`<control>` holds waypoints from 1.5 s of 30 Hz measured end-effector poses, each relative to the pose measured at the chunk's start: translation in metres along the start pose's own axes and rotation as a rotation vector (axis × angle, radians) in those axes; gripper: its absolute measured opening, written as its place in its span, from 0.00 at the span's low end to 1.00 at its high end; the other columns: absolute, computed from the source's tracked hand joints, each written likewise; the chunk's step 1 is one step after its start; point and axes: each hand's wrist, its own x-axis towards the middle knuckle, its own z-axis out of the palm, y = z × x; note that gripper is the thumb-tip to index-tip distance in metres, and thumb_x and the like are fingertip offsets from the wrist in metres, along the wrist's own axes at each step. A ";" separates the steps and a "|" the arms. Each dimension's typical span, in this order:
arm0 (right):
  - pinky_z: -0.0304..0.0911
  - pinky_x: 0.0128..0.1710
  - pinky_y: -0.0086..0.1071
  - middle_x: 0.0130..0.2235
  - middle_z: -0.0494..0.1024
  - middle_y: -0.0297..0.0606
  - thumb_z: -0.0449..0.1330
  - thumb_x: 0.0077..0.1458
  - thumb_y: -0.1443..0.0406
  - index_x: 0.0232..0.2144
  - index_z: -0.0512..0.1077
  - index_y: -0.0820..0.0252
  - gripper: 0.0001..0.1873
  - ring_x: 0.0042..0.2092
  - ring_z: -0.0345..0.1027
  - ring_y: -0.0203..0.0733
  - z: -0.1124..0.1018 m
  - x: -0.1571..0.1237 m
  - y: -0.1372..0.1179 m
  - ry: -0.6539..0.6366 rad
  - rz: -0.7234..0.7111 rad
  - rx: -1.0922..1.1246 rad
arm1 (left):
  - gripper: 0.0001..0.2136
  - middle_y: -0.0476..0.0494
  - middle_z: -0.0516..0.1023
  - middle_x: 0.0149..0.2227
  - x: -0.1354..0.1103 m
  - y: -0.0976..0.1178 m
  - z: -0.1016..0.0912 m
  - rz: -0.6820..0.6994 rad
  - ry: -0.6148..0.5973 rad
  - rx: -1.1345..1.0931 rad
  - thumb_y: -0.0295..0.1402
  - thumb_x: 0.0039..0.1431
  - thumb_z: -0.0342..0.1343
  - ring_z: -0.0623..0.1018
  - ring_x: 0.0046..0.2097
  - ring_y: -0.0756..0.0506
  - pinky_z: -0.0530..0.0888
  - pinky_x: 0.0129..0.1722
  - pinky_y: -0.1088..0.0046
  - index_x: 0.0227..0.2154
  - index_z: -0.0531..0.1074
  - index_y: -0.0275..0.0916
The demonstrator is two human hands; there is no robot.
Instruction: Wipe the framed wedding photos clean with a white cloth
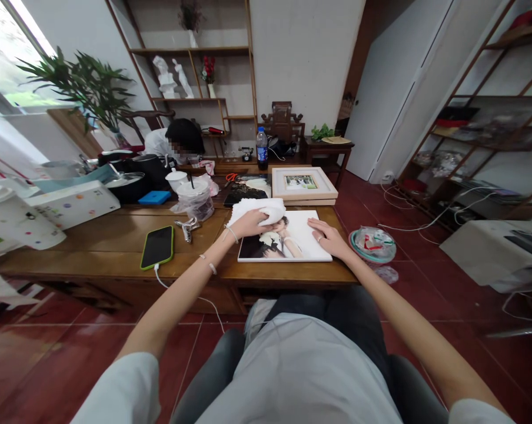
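A photo panel (308, 244) with a picture of a couple lies flat at the front of the wooden table. My left hand (247, 225) holds a white cloth (252, 207) that covers the panel's upper left part and hangs past its edge. On the panel's right side rests my right hand (328, 235), laid flat with its fingers stretched out. Behind the panel are framed pictures (323, 188), stacked, and a dark photo print (243, 191) beside them.
Left of the panel lie a phone (157, 246) on a cable, a small metal stand (187, 228) and a bagged drink cup (193, 194). A water bottle (262, 150) stands at the back. Another person (182, 138) bends over the far left side. A basin (372, 244) sits right.
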 end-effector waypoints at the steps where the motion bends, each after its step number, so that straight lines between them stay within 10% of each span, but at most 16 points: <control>1: 0.53 0.61 0.48 0.54 0.71 0.42 0.53 0.53 0.68 0.48 0.73 0.57 0.20 0.58 0.61 0.47 0.000 0.000 0.000 -0.001 0.001 -0.001 | 0.13 0.37 0.78 0.41 0.001 -0.003 0.001 0.025 0.015 -0.016 0.39 0.59 0.52 0.75 0.49 0.39 0.70 0.47 0.67 0.30 0.75 0.33; 7: 0.53 0.61 0.47 0.54 0.71 0.41 0.52 0.53 0.68 0.48 0.73 0.56 0.21 0.59 0.61 0.46 0.000 0.000 -0.002 0.001 -0.010 -0.004 | 0.12 0.37 0.76 0.48 -0.013 0.012 0.001 0.052 -0.022 -0.016 0.23 0.57 0.48 0.63 0.62 0.41 0.65 0.57 0.63 0.39 0.74 0.35; 19: 0.53 0.61 0.46 0.54 0.72 0.42 0.53 0.53 0.68 0.48 0.74 0.57 0.20 0.58 0.61 0.47 0.000 0.001 -0.001 0.001 -0.007 -0.017 | 0.14 0.40 0.58 0.63 -0.107 0.117 -0.027 0.150 -0.155 -0.108 0.18 0.50 0.49 0.52 0.66 0.38 0.57 0.62 0.53 0.35 0.75 0.36; 35: 0.53 0.61 0.47 0.54 0.72 0.38 0.54 0.52 0.68 0.48 0.73 0.53 0.21 0.59 0.60 0.46 -0.001 0.000 -0.001 -0.003 0.012 0.014 | 0.13 0.36 0.55 0.64 -0.009 0.001 0.002 -0.080 -0.115 -0.016 0.32 0.59 0.50 0.50 0.66 0.31 0.57 0.56 0.40 0.45 0.73 0.38; 40: 0.52 0.61 0.47 0.54 0.71 0.40 0.53 0.52 0.68 0.48 0.73 0.55 0.21 0.59 0.60 0.47 0.000 0.001 -0.001 -0.004 0.013 0.007 | 0.13 0.34 0.70 0.54 -0.021 0.004 0.004 -0.078 -0.120 0.059 0.26 0.62 0.43 0.53 0.65 0.35 0.57 0.60 0.49 0.44 0.72 0.32; 45: 0.53 0.61 0.46 0.55 0.71 0.42 0.52 0.53 0.68 0.48 0.73 0.58 0.21 0.59 0.60 0.47 0.002 0.001 -0.002 -0.005 0.008 -0.018 | 0.13 0.35 0.60 0.62 -0.065 0.044 -0.004 -0.067 -0.114 0.069 0.23 0.60 0.45 0.51 0.66 0.36 0.57 0.61 0.50 0.42 0.72 0.34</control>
